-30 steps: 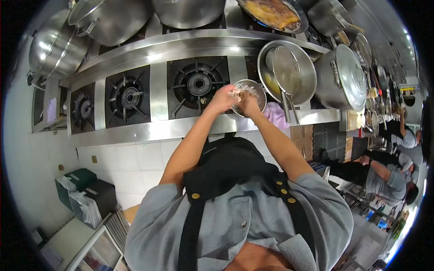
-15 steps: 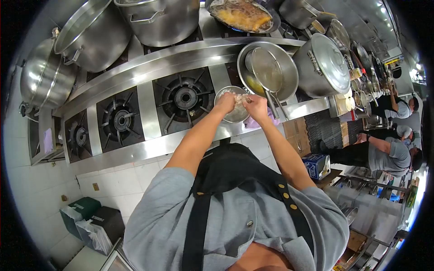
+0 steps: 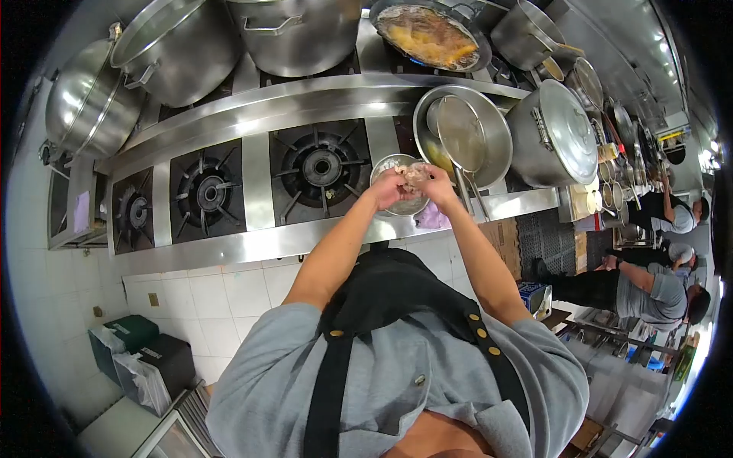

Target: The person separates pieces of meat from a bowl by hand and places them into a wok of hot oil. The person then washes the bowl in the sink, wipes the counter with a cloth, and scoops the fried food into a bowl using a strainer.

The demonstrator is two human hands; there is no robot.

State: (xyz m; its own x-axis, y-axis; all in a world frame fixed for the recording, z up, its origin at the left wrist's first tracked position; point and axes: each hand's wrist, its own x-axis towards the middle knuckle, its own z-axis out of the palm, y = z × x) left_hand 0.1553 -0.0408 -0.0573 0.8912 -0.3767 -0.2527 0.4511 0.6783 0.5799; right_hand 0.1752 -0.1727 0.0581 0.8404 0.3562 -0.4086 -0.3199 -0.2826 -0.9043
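My left hand (image 3: 389, 189) and my right hand (image 3: 437, 186) are close together above a small metal bowl (image 3: 409, 207) at the front edge of the stove. Between them they grip a pale, lumpy piece of food (image 3: 414, 177) that looks dusted with white powder; its exact kind is unclear. The fingers of both hands are closed around its sides. White powder shows inside the bowl. A purple cloth (image 3: 432, 218) lies beside the bowl, just below my right hand.
A large metal bowl (image 3: 500, 145) holding a strainer (image 3: 462, 137) stands right of my hands, near a lidded pot (image 3: 565, 130). Behind, a wok (image 3: 477, 38) contains bubbling orange-brown food. Burners (image 3: 322, 166) line the left, with large stockpots (image 3: 298, 46) behind. Co-workers (image 3: 649, 286) stand far right.
The view has shifted slightly, so the stove sits a little further right and lower. My hands have turned, and more of the food now shows between the fingers.
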